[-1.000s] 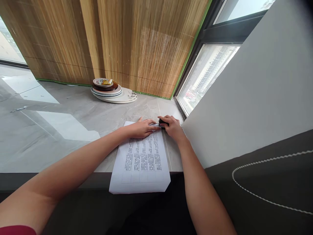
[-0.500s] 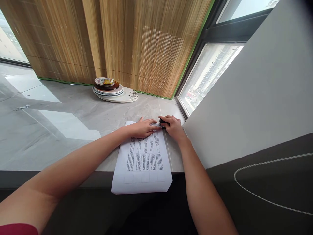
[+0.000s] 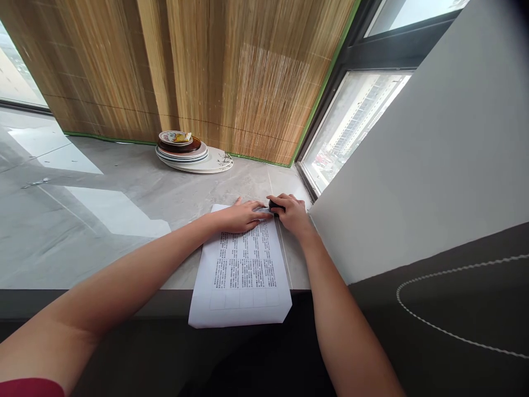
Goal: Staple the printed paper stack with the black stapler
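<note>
A white printed sheet (image 3: 243, 275) lies on the grey marble ledge, its near end hanging over the front edge. My left hand (image 3: 242, 216) rests on the sheet's far part with its fingers stretched out to the right. My right hand (image 3: 292, 212) is closed around a small black object (image 3: 276, 206) at the sheet's far right corner. Just between the two hands, at the left fingertips, a small greyish strip shows; what it is cannot be made out. My left fingertips nearly meet the black object.
Behind the hands stands a stack of plates (image 3: 184, 151) on an oval platter. A bamboo blind (image 3: 198, 71) hangs at the back. A white wall (image 3: 397, 165) rises close on the right, with a beaded cord (image 3: 446, 337) below it.
</note>
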A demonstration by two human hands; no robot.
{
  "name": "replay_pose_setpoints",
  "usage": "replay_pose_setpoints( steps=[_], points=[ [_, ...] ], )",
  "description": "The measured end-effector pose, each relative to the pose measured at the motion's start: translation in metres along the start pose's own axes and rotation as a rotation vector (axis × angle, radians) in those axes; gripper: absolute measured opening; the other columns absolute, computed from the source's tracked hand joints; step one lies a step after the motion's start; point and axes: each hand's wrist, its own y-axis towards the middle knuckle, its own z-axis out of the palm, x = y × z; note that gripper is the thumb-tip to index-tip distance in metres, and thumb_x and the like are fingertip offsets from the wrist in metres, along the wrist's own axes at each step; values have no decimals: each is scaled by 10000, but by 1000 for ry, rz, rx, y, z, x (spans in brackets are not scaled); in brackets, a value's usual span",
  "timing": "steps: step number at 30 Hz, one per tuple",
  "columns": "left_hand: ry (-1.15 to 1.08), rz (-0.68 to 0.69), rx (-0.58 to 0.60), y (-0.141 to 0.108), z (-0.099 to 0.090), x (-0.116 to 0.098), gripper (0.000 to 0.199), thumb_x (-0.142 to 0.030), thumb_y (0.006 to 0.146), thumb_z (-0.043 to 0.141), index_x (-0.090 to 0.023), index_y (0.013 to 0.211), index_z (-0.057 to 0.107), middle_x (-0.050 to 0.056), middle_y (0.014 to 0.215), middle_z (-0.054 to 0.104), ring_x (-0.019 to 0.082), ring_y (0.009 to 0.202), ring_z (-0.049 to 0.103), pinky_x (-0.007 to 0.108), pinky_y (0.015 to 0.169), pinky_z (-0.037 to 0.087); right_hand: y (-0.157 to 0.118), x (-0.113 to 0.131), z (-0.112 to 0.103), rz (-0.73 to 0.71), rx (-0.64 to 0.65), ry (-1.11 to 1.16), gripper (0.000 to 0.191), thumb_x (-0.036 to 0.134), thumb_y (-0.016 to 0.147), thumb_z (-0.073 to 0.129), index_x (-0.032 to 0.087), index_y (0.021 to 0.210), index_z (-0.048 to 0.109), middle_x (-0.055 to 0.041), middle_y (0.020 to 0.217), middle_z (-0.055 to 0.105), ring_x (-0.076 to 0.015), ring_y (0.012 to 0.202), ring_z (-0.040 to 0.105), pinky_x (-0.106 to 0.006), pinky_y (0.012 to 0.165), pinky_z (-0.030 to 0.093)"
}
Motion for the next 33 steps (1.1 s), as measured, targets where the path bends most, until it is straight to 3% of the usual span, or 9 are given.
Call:
replay_pose_setpoints(
  steps=[7, 15, 18, 22, 25, 28, 30, 33],
  points=[
    [43, -13, 30, 0, -2, -2, 463, -342, 1064, 465, -413, 1516, 536, 69, 1610, 460, 328, 1439, 459, 695, 1234, 151, -1, 5, 4, 18, 16, -65, 447, 185, 993, 553, 393, 1361, 696, -40, 1189, 726, -270, 1123, 558, -443, 987, 290],
    [81, -42, 95, 2, 0, 1, 491, -330, 1079, 430, -428, 1555, 494, 101, 1676, 375, 366, 1544, 326, 765, 1201, 167, -2, 11, 11, -8, 50, -196, 399, 161, 990, 538, 380, 1256, 740, -49, 1160, 720, -278, 1138, 536, -484, 1027, 257],
    [96, -57, 101, 1, -4, 0, 470, -345, 1084, 426, -437, 1536, 521, 90, 1670, 390, 360, 1538, 344, 745, 1211, 184, -10, 13, 12, -21, -29, -212, 412, 172, 1011, 520, 357, 1341, 684, -58, 1243, 699, -280, 1186, 531, -476, 1058, 280],
    [111, -53, 105, -2, -9, -4, 455, -361, 1101, 394, -432, 1528, 536, 93, 1665, 406, 345, 1522, 383, 696, 1219, 227, -16, 8, 8, 61, -131, -153, 575, 126, 998, 495, 317, 1540, 511, -87, 1303, 675, -277, 1207, 544, -413, 1016, 379],
    [89, -46, 85, -1, -9, -4, 442, -366, 1093, 420, -399, 1510, 564, 105, 1654, 433, 334, 1524, 385, 656, 1217, 258, -16, 7, -2, 160, -210, -120, 554, 106, 979, 480, 251, 1509, 552, -120, 1255, 690, -302, 1210, 560, -422, 1014, 421],
    [-64, -60, -72, 2, -12, 4, 374, -347, 1038, 513, -308, 1367, 685, 108, 1531, 584, 297, 1413, 530, 523, 1174, 382, -19, 22, -12, 238, -417, -4, 519, 179, 1001, 483, 200, 1518, 525, -153, 1300, 674, -313, 1241, 571, -429, 1041, 456],
    [-208, -180, -326, 3, -18, 15, 284, -298, 995, 529, -225, 1155, 752, 108, 1267, 741, 259, 1160, 687, 401, 1025, 502, -26, 41, -12, 260, -481, 154, 506, 249, 996, 528, 203, 1501, 521, -139, 1318, 676, -293, 1217, 612, -404, 1021, 500],
    [-334, -439, -791, -2, -32, 34, 218, -242, 947, 516, -188, 875, 715, 63, 878, 757, 196, 753, 692, 285, 741, 523, -36, 75, -1, 190, -315, 390, 441, 287, 934, 619, 262, 1374, 601, -58, 1239, 726, -245, 1104, 690, -358, 959, 554]
  ],
)
